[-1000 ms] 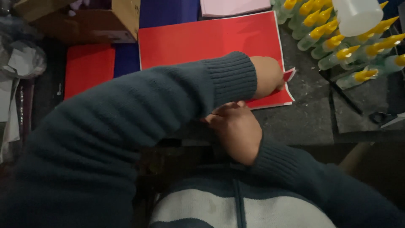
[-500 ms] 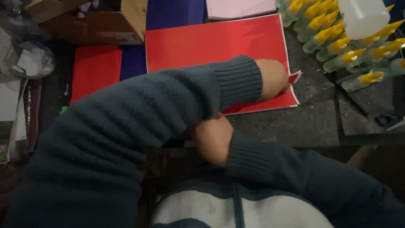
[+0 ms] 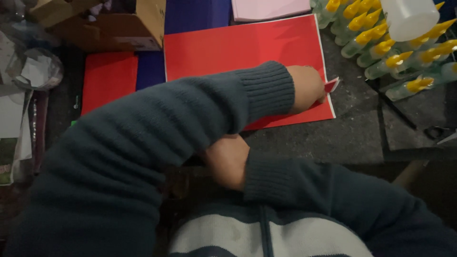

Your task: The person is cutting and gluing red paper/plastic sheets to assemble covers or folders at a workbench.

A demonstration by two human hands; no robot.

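Red sheet: the big red sheet lies flat on the dark tabletop, white edge showing along its right and bottom sides.
Left hand: the left hand reaches across the body to the sheet's right edge, fingers curled down onto it, apparently pinching the lifted corner.
Corner flap: a small red flap with a white underside sticks up just beside the fingertips, at the sheet's right edge.
Right hand: the right hand sits low near the chest, tucked under the left forearm; its fingers are hidden, so I cannot tell whether it is open or closed.
Sleeves: both arms wear dark ribbed knit.
Bottles: clear bottles with yellow nozzles lie in a row to the right of the sheet, near it but apart.
Small sheet: a smaller red sheet lies to the left, over blue paper.
Box: a cardboard box stands at top left.
Pink sheet: a pale pink sheet lies above the red one.
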